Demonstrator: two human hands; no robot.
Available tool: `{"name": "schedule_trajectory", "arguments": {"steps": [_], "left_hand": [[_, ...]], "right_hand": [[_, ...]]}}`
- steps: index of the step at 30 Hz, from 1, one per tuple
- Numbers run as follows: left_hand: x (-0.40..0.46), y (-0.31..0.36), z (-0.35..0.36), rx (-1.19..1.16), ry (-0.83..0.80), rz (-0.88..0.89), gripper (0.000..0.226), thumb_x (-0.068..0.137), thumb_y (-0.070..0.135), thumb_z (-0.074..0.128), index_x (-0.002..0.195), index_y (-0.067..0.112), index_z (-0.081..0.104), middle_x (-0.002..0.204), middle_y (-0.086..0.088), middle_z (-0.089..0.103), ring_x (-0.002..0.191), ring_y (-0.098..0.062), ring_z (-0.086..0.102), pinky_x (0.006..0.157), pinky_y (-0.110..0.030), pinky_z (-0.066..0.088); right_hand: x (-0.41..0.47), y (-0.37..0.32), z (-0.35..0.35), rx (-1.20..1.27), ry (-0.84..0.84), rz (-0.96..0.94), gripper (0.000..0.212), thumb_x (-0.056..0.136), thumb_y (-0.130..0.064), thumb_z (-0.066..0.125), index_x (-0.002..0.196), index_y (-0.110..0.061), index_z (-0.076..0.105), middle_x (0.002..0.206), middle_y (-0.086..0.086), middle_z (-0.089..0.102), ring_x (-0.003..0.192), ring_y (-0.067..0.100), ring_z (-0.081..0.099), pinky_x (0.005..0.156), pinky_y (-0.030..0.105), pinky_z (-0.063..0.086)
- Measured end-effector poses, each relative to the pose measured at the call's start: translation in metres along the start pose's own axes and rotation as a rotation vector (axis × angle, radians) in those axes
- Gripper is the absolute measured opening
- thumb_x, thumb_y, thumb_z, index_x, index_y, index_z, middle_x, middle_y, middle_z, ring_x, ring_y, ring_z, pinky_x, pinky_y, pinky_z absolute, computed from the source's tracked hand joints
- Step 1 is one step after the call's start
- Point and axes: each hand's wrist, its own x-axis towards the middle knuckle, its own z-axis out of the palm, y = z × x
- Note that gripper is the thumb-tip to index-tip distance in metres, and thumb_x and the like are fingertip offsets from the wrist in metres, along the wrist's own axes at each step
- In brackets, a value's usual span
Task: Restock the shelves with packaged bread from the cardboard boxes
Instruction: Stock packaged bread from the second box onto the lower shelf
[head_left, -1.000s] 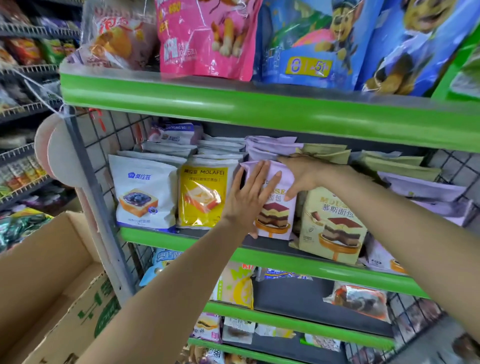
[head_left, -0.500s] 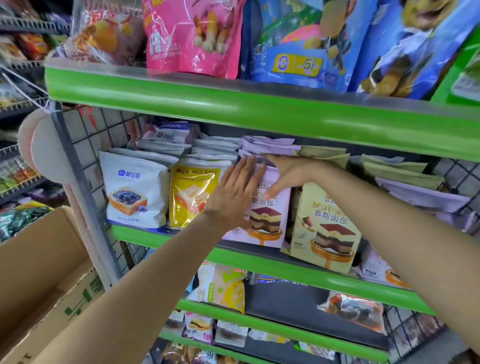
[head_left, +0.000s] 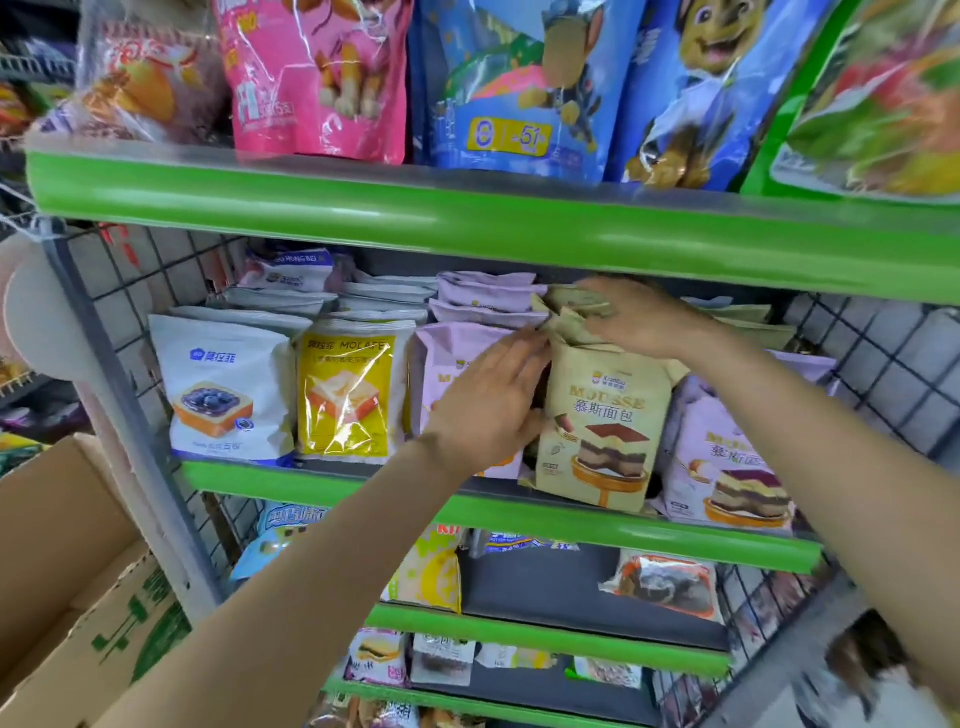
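Observation:
On the middle green-edged shelf (head_left: 363, 486) packaged bread stands in rows. My left hand (head_left: 488, 400) lies flat with straight fingers against the front purple mousse bread pack (head_left: 447, 358), at its edge beside the beige mousse bread pack (head_left: 602, 415). My right hand (head_left: 639, 317) reaches over from the right, and its fingers pinch the folded tops of the beige packs behind the front one. Another purple pack (head_left: 727, 457) stands to the right of the beige one. An open cardboard box (head_left: 62, 545) sits at the lower left.
A white blueberry bread pack (head_left: 218, 389) and a yellow pack (head_left: 348, 395) stand left of the purple row. Large snack bags (head_left: 519, 88) fill the shelf above. Lower shelves (head_left: 545, 639) hold scattered small packs. Wire mesh (head_left: 883, 374) backs the rack.
My right hand has moved from the top of the purple pack to the tops of the beige packs. My left hand has slid right, to the purple pack's edge by the beige one.

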Motion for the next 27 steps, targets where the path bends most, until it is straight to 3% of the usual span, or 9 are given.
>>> {"name": "schedule_trajectory", "arguments": {"steps": [2,4,6,8,10,14,17,23,27], "left_hand": [[0.013,0.023,0.006,-0.004,-0.082,0.063,0.087,0.065,0.043,0.074,0.133,-0.002,0.046,0.135,-0.022,0.049,0.13,-0.035,0.043,0.11,-0.034,0.023],[0.026,0.046,0.015,0.056,-0.285,0.051,0.117,0.066,0.062,0.069,0.15,0.006,0.011,0.154,-0.019,0.018,0.144,-0.032,0.016,0.117,-0.044,0.008],[0.035,0.059,0.023,0.155,-0.396,0.038,0.13,0.064,0.067,0.068,0.149,0.011,-0.013,0.158,-0.016,-0.001,0.146,-0.031,-0.002,0.116,-0.052,0.001],[0.04,0.063,0.028,0.222,-0.401,0.016,0.131,0.064,0.067,0.068,0.149,0.009,-0.013,0.158,-0.015,-0.003,0.146,-0.03,-0.004,0.115,-0.055,0.0],[0.039,0.059,0.031,0.246,-0.387,-0.02,0.128,0.063,0.067,0.069,0.15,0.007,-0.004,0.157,-0.014,0.004,0.146,-0.028,0.004,0.115,-0.055,0.004],[0.03,0.056,0.04,0.306,-0.306,-0.048,0.136,0.034,0.076,0.074,0.142,0.008,0.027,0.139,-0.01,0.047,0.128,-0.025,0.046,0.108,-0.05,0.031],[0.025,0.052,0.05,0.282,-0.219,-0.04,0.137,0.029,0.075,0.076,0.138,0.007,0.028,0.13,-0.009,0.052,0.117,-0.024,0.051,0.105,-0.049,0.036],[0.019,0.04,0.055,0.257,-0.205,-0.074,0.135,0.039,0.084,0.067,0.143,0.009,0.023,0.138,-0.013,0.045,0.126,-0.028,0.042,0.105,-0.054,0.034],[0.025,0.038,0.053,0.294,-0.314,-0.065,0.139,0.052,0.081,0.063,0.148,0.012,-0.01,0.157,-0.021,0.003,0.146,-0.034,0.007,0.114,-0.055,0.013]], "right_hand": [[-0.009,0.018,-0.002,-0.128,-0.014,0.07,0.04,0.095,-0.008,0.043,0.135,-0.007,0.046,0.141,0.016,0.047,0.128,0.029,0.046,0.094,0.027,0.034],[-0.009,0.037,0.003,-0.186,-0.047,0.128,0.037,0.093,-0.007,0.04,0.128,-0.011,0.051,0.136,0.017,0.052,0.123,0.032,0.051,0.093,0.031,0.04],[-0.005,0.05,0.009,-0.213,-0.108,0.17,0.02,0.093,-0.014,0.042,0.103,-0.017,0.058,0.122,0.017,0.06,0.112,0.033,0.057,0.085,0.032,0.045],[0.002,0.056,0.011,-0.202,-0.144,0.168,0.02,0.094,-0.022,0.046,0.075,-0.02,0.053,0.103,0.014,0.065,0.099,0.032,0.062,0.076,0.03,0.044],[0.01,0.057,0.013,-0.145,-0.164,0.169,0.022,0.091,-0.02,0.051,0.069,-0.019,0.055,0.087,0.01,0.063,0.087,0.027,0.061,0.074,0.03,0.044],[0.025,0.057,0.022,-0.082,-0.166,0.134,0.028,0.087,-0.003,0.049,0.09,-0.018,0.073,0.094,0.008,0.07,0.091,0.02,0.062,0.076,0.021,0.04],[0.029,0.055,0.025,-0.038,-0.117,0.064,0.026,0.084,0.0,0.054,0.082,-0.018,0.072,0.099,0.006,0.072,0.095,0.018,0.063,0.075,0.017,0.035],[0.033,0.054,0.035,-0.065,-0.012,0.08,0.018,0.084,-0.012,0.058,0.086,-0.028,0.066,0.111,0.005,0.066,0.106,0.026,0.06,0.089,0.03,0.047],[0.029,0.048,0.014,0.068,-0.182,-0.018,0.046,0.089,-0.006,0.057,0.134,-0.009,0.046,0.135,0.008,0.052,0.126,0.024,0.048,0.093,0.019,0.036]]}}
